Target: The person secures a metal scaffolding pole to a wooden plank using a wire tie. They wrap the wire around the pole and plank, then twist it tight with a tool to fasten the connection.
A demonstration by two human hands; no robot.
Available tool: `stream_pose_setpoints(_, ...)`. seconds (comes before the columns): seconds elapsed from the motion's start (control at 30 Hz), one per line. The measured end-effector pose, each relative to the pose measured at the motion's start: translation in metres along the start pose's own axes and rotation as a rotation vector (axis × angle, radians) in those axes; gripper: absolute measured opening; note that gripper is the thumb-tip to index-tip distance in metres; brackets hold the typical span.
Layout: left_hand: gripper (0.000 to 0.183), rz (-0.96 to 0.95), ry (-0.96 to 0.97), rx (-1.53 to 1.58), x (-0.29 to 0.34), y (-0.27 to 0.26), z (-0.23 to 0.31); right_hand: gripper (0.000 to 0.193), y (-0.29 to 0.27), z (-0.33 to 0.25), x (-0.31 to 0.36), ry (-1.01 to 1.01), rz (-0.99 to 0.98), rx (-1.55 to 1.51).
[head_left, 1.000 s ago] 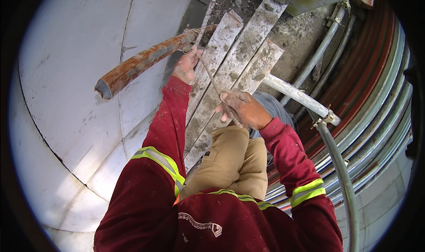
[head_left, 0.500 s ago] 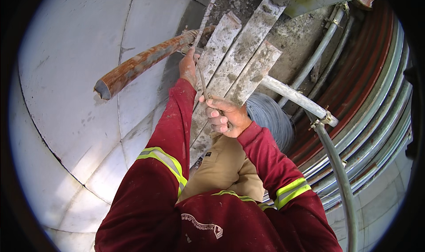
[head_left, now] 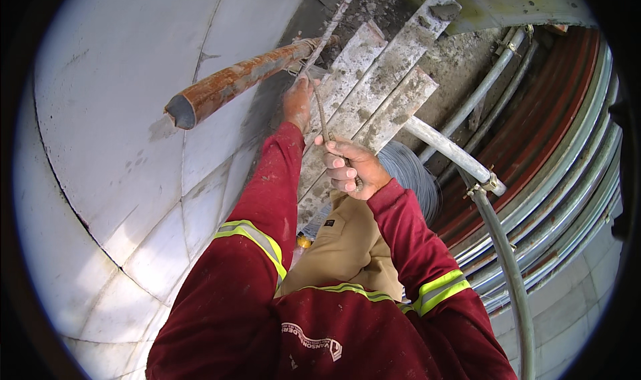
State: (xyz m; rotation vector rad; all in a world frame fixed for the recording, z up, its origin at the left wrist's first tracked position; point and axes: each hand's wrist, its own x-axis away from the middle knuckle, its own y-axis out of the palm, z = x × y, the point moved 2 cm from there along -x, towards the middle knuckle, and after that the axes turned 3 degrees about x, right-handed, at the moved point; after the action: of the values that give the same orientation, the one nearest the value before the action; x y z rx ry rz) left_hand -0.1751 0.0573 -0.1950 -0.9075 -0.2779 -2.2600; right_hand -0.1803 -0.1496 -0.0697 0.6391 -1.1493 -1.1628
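Note:
My left hand is closed, with its fingertips where a long, dirty ribbed bar comes down beside a rusty pipe. What those fingers pinch is largely hidden. In my right hand is a thin, bent steel rod, the fingers wrapped round it. The rod's upper part reaches up to the left fingertips, and its lower end pokes out below the right palm. Beneath and beside both hands lie mortar-spattered planks, side by side.
A coil of grey wire sits right of my right hand. Clamped scaffold tubes and a steep tube stand further right, before curved red corrugated sheeting. Pale wall panels fill the left.
The view has shifted, so the planks, rusty pipe and both hands appear a little further right and lower. Both hands keep nearly the same grip and place on the work.

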Motion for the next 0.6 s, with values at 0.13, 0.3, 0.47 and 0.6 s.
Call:
stream_pose_setpoints(0.13, 0.044, 0.042, 0.111, 0.034, -0.014, -0.028, -0.032, 0.026, 0.012, 0.0, 0.0, -0.025, 0.05, 0.013)
stream_pose_setpoints(0.3, 0.048, 0.138, 0.16, -0.031, -0.009, -0.01, -0.023, 0.022, 0.003, 0.003, 0.005, -0.032, 0.137, 0.207)
stream_pose_setpoints(0.47, 0.06, 0.065, 0.02, 0.109, -0.038, -0.016, -0.009, 0.021, -0.011, 0.047, -0.019, -0.077, 0.287, 0.526)
stream_pose_setpoints(0.6, 0.06, 0.081, -0.066, -0.046, -0.051, -0.015, -0.027, 0.027, -0.112, 0.073, -0.045, -0.513, 0.581, 1.451)
